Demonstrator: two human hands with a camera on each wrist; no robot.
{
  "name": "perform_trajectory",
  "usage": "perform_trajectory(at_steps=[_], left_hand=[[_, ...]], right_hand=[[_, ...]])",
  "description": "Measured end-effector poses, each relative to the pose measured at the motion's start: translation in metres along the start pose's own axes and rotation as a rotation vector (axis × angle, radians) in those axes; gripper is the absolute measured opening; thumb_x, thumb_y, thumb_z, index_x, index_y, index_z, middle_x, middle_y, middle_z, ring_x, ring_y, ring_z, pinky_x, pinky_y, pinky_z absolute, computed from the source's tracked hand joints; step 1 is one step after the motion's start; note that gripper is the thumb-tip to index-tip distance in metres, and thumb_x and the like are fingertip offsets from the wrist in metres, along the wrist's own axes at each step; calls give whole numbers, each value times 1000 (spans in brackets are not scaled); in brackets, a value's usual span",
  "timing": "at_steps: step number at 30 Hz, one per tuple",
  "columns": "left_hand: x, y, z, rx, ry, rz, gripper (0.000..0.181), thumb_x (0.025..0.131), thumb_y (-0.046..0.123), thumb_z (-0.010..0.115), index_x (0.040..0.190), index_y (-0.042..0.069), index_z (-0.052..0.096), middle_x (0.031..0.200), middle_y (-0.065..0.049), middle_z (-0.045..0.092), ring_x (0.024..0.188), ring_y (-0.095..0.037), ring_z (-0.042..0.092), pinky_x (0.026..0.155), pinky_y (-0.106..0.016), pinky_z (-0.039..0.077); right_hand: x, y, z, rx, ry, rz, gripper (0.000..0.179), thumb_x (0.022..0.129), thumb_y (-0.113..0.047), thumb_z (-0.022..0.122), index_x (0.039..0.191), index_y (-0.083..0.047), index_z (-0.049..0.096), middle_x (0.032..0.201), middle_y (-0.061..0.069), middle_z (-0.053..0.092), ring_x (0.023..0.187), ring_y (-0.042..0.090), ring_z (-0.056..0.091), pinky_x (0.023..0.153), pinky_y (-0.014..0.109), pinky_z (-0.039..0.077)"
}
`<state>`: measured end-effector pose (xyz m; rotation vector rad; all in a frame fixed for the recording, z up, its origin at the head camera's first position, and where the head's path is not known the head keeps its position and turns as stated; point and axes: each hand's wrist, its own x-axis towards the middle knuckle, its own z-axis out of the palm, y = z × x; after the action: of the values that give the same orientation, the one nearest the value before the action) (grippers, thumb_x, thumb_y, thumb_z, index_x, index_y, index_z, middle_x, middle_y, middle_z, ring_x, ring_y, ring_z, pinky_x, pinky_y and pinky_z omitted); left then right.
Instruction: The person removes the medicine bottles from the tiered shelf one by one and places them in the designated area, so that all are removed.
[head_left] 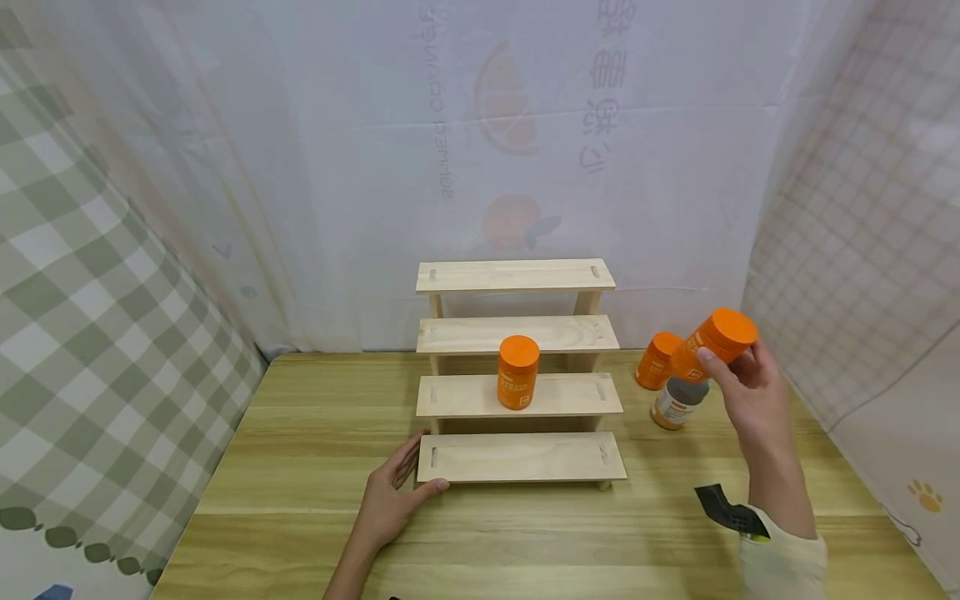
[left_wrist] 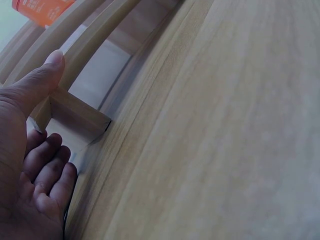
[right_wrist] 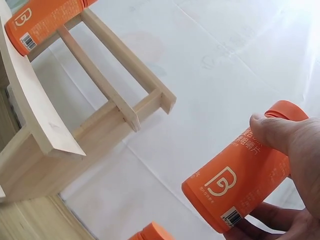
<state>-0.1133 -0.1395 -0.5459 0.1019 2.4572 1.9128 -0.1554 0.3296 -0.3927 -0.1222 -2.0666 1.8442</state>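
Note:
My right hand (head_left: 757, 396) grips an orange bottle (head_left: 712, 343) in the air, tilted, its thumb across the side near the lid. In the right wrist view the bottle (right_wrist: 235, 172) shows a white logo and a barcode. With thumb at the front edge and fingers by the left end, my left hand (head_left: 393, 496) holds the lowest step of a wooden tiered rack (head_left: 517, 458). Its thumb (left_wrist: 42, 77) lies against the step in the left wrist view, fingers curved below. Another orange bottle (head_left: 517, 375) stands upright on the second step from the bottom.
Right of the rack, a smaller orange bottle (head_left: 657, 362) and a grey-lidded bottle with a white label (head_left: 677, 404) stand on the wood-grain table (head_left: 300, 467). A white printed sheet (head_left: 337, 183) hangs behind; checked cloth (head_left: 90, 275) borders the left.

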Motion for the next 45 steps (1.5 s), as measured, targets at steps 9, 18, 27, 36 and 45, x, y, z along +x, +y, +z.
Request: perform_trajectory(at_steps=[9, 18, 27, 36, 45], left_hand=[[0, -1, 1, -2, -5, 4, 87, 77, 39, 91, 152, 30, 50, 158, 5, 47, 147, -22, 46, 121, -36, 43], [0, -1, 0, 4, -4, 9, 87, 77, 39, 91, 152, 31, 49, 159, 3, 47, 146, -23, 46, 120, -37, 43], [1, -2, 1, 4, -7, 7, 87, 77, 39, 91, 153, 30, 49, 159, 2, 47, 146, -23, 46, 120, -37, 43], [1, -3, 1, 5, 3, 12, 87, 76, 38, 91, 152, 31, 50, 157, -2, 50, 145, -24, 48, 120, -38, 43], [1, -1, 1, -3, 5, -2, 84, 76, 36, 92, 150, 33, 52, 154, 2, 53, 146, -19, 47, 122, -38, 42]], right_hand=[[-1, 5, -21, -106, 108, 143, 66, 98, -28, 72, 156, -37, 41, 131, -17, 59, 115, -1, 53, 132, 36, 24], [3, 16, -32, -171, 181, 192, 66, 97, -32, 72, 155, -39, 42, 126, -19, 60, 108, -4, 54, 132, 42, 25], [5, 31, -46, -193, 230, 242, 65, 96, -35, 72, 154, -41, 43, 118, -22, 60, 105, -5, 55, 132, 46, 25], [12, 57, -57, -274, 208, 347, 70, 95, -48, 70, 156, -45, 37, 148, -10, 55, 121, -1, 53, 129, 59, 27], [14, 87, -66, -316, 145, 342, 75, 93, -47, 73, 158, -42, 36, 124, -17, 62, 103, -9, 55, 91, 15, 55]])
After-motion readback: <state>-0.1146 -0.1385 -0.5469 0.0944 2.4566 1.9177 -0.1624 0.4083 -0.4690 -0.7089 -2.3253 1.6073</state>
